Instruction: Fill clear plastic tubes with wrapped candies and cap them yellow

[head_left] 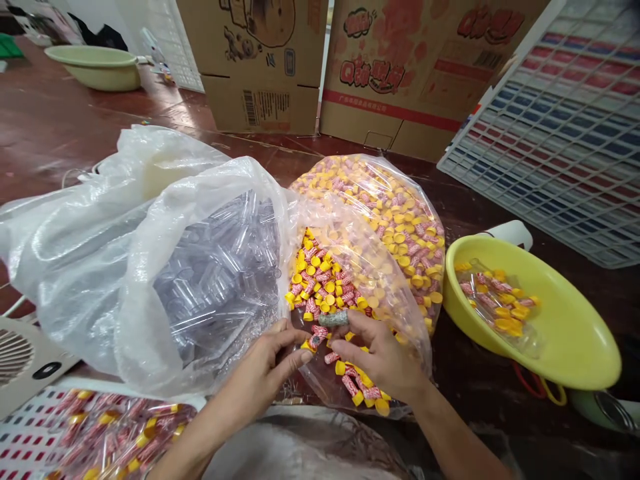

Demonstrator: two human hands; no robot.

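Note:
Between the thumb and fingers of my left hand (263,357) is a small yellow-capped piece (309,345) with a red-and-white patterned body. My right hand (387,360) pinches a short grey-green speckled cylinder (333,319), held just above that piece. Both hands are over the mouth of a clear plastic bag (370,260) full of similar yellow-capped pieces. A loose pile of capped pieces (325,280) lies beyond my fingers, and several more lie under my right hand. To the left, an open white bag (150,267) holds many clear plastic tubes (220,267).
At right stands a yellow basin (575,333) with filled tubes and yellow caps. A white perforated tray (30,427) of filled tubes is at lower left, beside a beige fan (20,353). Cardboard boxes (270,107) and a white plastic grid (560,133) stand behind. Another basin (95,70) is far left.

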